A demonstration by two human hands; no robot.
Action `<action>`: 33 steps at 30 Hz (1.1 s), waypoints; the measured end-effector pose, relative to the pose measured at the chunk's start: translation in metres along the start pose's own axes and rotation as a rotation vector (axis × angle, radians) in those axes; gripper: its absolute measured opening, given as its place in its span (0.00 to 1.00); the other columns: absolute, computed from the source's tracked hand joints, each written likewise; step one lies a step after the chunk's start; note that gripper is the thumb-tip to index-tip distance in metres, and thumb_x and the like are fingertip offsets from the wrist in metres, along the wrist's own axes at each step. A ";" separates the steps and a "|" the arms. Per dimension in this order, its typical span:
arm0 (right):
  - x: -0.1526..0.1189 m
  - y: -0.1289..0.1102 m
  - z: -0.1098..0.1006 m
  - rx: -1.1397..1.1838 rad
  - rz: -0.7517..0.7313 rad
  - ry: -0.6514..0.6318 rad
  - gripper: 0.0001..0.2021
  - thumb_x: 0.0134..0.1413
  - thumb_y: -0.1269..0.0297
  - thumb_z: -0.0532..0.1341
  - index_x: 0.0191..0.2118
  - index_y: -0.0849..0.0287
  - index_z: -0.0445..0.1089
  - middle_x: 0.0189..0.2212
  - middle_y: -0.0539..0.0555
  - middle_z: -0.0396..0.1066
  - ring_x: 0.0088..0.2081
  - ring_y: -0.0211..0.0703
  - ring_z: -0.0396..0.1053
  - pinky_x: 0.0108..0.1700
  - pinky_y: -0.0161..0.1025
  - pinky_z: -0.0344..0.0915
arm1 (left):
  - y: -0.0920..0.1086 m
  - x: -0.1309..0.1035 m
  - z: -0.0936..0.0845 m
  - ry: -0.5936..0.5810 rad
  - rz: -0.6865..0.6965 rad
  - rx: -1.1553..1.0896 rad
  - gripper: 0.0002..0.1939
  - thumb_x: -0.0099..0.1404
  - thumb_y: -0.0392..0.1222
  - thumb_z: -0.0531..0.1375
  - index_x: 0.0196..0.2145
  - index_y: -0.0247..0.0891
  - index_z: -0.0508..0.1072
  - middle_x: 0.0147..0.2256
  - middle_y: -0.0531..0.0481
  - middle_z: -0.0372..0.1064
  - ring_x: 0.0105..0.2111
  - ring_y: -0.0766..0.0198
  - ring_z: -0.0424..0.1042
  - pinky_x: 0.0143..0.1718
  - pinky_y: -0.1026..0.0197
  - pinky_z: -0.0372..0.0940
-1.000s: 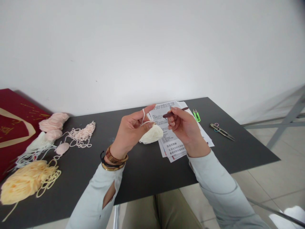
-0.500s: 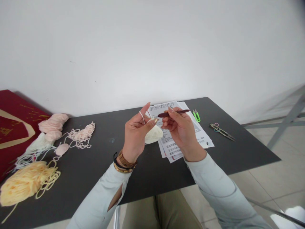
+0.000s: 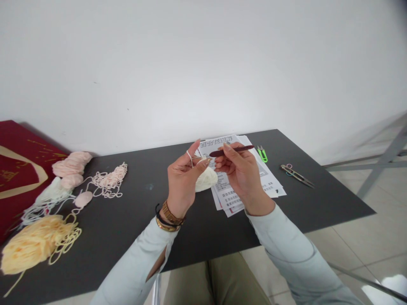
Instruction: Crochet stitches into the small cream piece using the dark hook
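Observation:
My right hand (image 3: 242, 173) is closed around the dark red handle of a crochet hook (image 3: 232, 151), whose tip points left toward my other hand. White yarn (image 3: 190, 156) loops over the raised index finger of my left hand (image 3: 183, 180), and its thumb pinches the yarn close to the hook's tip. The stitches at the fingertips are too small to make out. Behind and just below the fingers, a cream-white ball of yarn (image 3: 206, 179) rests on the table, partly covered by my left hand.
Printed sheets (image 3: 233, 202) lie under and behind my right hand. Green thread snips (image 3: 262, 154) and metal scissors (image 3: 297, 176) are to the right on the black table (image 3: 133, 228). Pink yarn (image 3: 110, 180), yellow yarn (image 3: 34, 243) and a red bag (image 3: 19, 169) occupy the left.
My left hand has shifted slightly right, its thumb closer to the hook's tip. The hook has moved a little left at its tip; both hands keep their hold.

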State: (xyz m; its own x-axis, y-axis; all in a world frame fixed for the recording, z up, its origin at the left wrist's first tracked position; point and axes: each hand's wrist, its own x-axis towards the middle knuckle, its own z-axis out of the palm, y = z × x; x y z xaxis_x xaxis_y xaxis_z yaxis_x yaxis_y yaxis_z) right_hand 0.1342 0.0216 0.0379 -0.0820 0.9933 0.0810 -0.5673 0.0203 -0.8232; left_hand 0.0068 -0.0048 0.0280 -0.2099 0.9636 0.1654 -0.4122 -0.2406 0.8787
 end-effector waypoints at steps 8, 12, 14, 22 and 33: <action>-0.002 0.010 0.000 -0.182 -0.231 -0.003 0.09 0.52 0.59 0.68 0.33 0.58 0.72 0.21 0.47 0.77 0.21 0.37 0.74 0.25 0.32 0.75 | -0.006 0.003 0.000 0.106 0.048 0.029 0.28 0.49 0.32 0.71 0.50 0.45 0.78 0.23 0.60 0.70 0.24 0.73 0.65 0.27 0.68 0.63; -0.009 0.022 -0.005 -0.557 -0.723 -0.060 0.04 0.55 0.68 0.65 0.36 0.54 0.76 0.30 0.51 0.79 0.30 0.40 0.77 0.33 0.37 0.76 | -0.001 0.006 -0.002 0.137 -0.088 -0.136 0.28 0.48 0.29 0.71 0.49 0.39 0.77 0.20 0.62 0.67 0.21 0.76 0.64 0.26 0.71 0.61; -0.010 0.025 -0.009 -0.706 -0.965 -0.177 0.11 0.55 0.74 0.63 0.41 0.51 0.77 0.36 0.54 0.80 0.37 0.43 0.77 0.39 0.41 0.76 | 0.005 0.009 -0.004 0.095 -0.194 -0.235 0.25 0.47 0.27 0.70 0.46 0.36 0.78 0.20 0.61 0.67 0.21 0.77 0.65 0.26 0.72 0.61; -0.004 0.021 -0.004 -0.287 -0.552 -0.152 0.04 0.54 0.66 0.67 0.37 0.53 0.78 0.32 0.51 0.80 0.32 0.42 0.78 0.31 0.38 0.78 | 0.029 0.021 -0.017 -0.161 -0.464 -0.348 0.25 0.48 0.24 0.65 0.46 0.33 0.77 0.26 0.52 0.75 0.25 0.72 0.72 0.30 0.71 0.66; -0.002 0.004 0.000 -0.013 -0.282 -0.102 0.06 0.51 0.60 0.70 0.33 0.56 0.77 0.25 0.49 0.80 0.26 0.37 0.78 0.27 0.30 0.76 | 0.035 0.013 -0.014 -0.176 -0.172 -0.257 0.27 0.52 0.27 0.68 0.51 0.38 0.76 0.23 0.58 0.73 0.27 0.72 0.74 0.35 0.69 0.68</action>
State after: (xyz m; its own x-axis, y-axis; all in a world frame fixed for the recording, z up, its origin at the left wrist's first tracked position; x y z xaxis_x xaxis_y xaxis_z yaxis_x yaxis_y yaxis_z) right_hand 0.1323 0.0194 0.0340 -0.0047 0.9319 0.3628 -0.5693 0.2957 -0.7671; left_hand -0.0231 -0.0027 0.0545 0.0290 0.9925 0.1187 -0.6422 -0.0725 0.7631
